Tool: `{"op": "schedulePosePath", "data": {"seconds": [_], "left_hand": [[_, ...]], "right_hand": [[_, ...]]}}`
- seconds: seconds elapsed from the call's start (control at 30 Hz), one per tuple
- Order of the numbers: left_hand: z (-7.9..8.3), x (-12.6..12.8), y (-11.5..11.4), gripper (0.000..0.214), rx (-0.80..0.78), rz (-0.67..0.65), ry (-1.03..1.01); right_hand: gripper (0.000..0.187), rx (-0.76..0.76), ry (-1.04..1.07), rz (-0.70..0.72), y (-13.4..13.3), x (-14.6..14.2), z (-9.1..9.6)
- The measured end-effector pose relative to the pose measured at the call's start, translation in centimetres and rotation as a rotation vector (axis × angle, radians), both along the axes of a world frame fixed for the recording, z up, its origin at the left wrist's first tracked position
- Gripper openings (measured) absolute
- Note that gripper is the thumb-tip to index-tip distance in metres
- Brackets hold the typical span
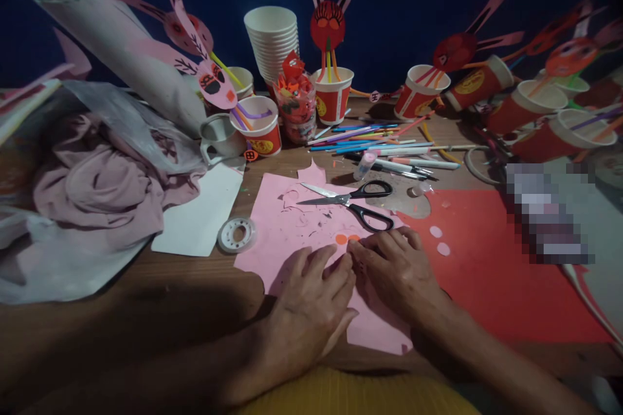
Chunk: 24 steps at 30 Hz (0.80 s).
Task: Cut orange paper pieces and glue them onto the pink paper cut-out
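My left hand [316, 301] lies palm down on the pink paper [272, 220], its fingers a little apart and its thumb out to the side. Beside it, my right hand [402, 269] rests with bent, separated fingers; its thumb is hidden. The right fingertips are at a small orange paper oval [354, 239], with another orange oval [341, 240] just left of it. Just beyond both hands lie scissors [345, 198] with black handles, blades spread apart. Dark paper scraps are scattered on the pink sheet. Two pale pink paper circles [442, 249] lie on the red paper [516, 259] at right.
A tape roll [237, 235] and white paper [202, 214] lie left, near a plastic bag with pink cloth [102, 188]. Behind are a glue stick [365, 165], pens [403, 165], colored sticks [370, 136], stacked cups [272, 39] and red cups [333, 100] holding paper rabbit heads.
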State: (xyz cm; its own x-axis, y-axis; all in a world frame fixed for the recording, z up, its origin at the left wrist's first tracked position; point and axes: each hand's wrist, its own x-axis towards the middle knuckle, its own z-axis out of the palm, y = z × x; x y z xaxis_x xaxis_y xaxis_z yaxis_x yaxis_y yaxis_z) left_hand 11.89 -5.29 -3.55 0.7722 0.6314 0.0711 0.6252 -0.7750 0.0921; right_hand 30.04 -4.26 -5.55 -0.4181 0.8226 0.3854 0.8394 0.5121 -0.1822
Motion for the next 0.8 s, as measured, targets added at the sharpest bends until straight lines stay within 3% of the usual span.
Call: {"op": "schedulePosePath", "data": {"seconds": [0.63, 0.8], "left_hand": [[0.0, 0.1, 0.1, 0.039, 0.016, 0.001, -0.003], [0.0, 0.0, 0.1, 0.041, 0.007, -0.002, 0.005]], "right_hand": [[0.018, -0.022, 0.036, -0.014, 0.0, -0.1, -0.6], [0.022, -0.017, 0.133, 0.008, 0.2, 1.0, 0.2]]}}
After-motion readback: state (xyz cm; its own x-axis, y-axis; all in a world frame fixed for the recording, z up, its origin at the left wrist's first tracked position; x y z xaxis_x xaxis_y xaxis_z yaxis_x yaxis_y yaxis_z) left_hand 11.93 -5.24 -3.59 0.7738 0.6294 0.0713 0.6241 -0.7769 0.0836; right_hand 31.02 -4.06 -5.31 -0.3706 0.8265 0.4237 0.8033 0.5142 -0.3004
